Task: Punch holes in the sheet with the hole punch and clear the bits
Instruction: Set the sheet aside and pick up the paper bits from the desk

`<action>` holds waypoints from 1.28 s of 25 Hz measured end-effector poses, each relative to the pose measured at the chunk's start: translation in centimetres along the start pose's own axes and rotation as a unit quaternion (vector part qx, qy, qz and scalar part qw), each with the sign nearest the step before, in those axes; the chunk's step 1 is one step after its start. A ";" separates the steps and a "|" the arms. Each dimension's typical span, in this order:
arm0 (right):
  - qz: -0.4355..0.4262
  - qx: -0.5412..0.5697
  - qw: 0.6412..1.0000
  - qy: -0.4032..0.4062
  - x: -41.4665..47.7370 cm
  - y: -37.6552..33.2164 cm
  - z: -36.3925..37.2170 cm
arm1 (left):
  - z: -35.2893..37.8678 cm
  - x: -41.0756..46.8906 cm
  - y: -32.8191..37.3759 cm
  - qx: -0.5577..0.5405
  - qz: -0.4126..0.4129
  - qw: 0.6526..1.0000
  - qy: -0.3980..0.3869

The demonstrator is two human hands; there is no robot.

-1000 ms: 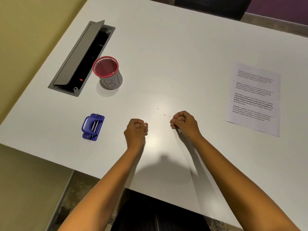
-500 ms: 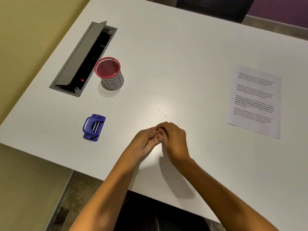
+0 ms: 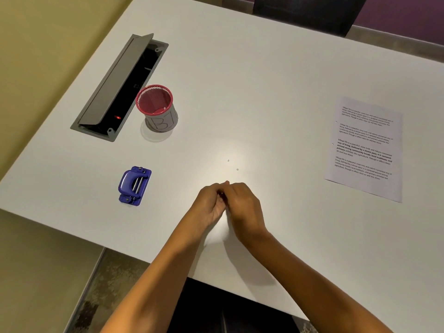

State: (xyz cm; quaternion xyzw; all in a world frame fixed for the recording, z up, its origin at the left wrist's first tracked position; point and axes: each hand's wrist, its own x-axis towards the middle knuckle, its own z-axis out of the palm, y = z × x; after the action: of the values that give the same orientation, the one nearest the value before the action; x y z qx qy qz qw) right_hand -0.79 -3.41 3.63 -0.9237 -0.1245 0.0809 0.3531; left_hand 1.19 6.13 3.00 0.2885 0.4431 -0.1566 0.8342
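Nearest, the left hand (image 3: 211, 205) and right hand (image 3: 242, 203) are pressed together just above the tabletop (image 3: 264, 80), fingertips meeting; whether they pinch a paper bit between them cannot be told, since the contact is hidden. If something so small is held there, it could slip out on the way to a container or cling to a finger.

Just beyond the hands, two tiny paper bits (image 3: 237, 169) lie loose on the bare surface — a sweep of the wrist or a puff of air could scatter them, and they are pale against the pale top, easy to miss.

To the near left sits the blue hole punch (image 3: 134, 185), untouched. On the right lies the sheet (image 3: 365, 147), two holes showing along its left edge.

Farther left stands the red mesh cup (image 3: 155, 104) — a small pale speck lies on its bottom, probably a bit. Behind it the cable hatch (image 3: 120, 87) gapes open, so a stray bit could drop in.
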 end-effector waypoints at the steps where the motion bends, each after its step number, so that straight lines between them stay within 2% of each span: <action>1: -0.007 -0.007 1.000 -0.006 0.1 -0.2 -0.4 | 0.1 -0.1 0.1 0.012 0.008 1.000 0.002; 3: -0.006 -0.007 1.000 0.007 1.2 0.6 -1.2 | 0.0 0.3 0.1 0.092 0.030 0.995 0.015; 4: 0.011 0.001 1.000 0.013 1.7 1.2 -1.5 | -0.2 0.7 0.2 0.178 0.051 0.982 0.040; 6: 0.039 0.019 0.999 0.032 3.1 2.2 -2.0 | -0.7 1.1 0.3 0.363 0.112 0.918 0.110; 8: 0.050 0.015 0.997 0.056 4.3 3.1 -2.2 | -0.9 1.5 0.0 0.477 0.187 0.845 0.156; 10: 0.037 -0.029 0.996 0.072 5.5 3.7 -2.0 | -1.1 1.9 -0.1 0.499 0.241 0.815 0.171; 16: 0.046 -0.107 0.993 -0.007 8.1 4.9 -0.8 | -0.9 4.9 1.2 0.546 0.366 0.735 0.164; 21: 0.011 -0.158 0.987 -0.037 8.9 5.1 -0.6 | 0.5 7.4 2.4 0.608 0.398 0.675 0.126; 25: 0.003 -0.222 0.973 -0.071 9.5 4.8 -0.6 | 1.2 8.3 3.0 0.635 0.408 0.643 0.128; 29: 0.002 -0.243 0.967 -0.080 9.6 4.7 -0.8 | 1.6 8.6 3.2 0.664 0.418 0.610 0.110; 32: 0.002 -0.254 0.963 -0.094 9.6 4.9 -1.0 | 2.0 8.7 3.2 0.692 0.428 0.571 0.109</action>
State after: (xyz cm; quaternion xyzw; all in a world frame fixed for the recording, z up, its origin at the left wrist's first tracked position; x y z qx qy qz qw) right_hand 9.46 -4.78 0.49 -0.9715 -0.1717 0.1341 0.0935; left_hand 8.98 7.40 -2.23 0.9489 0.1117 -0.0073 0.2951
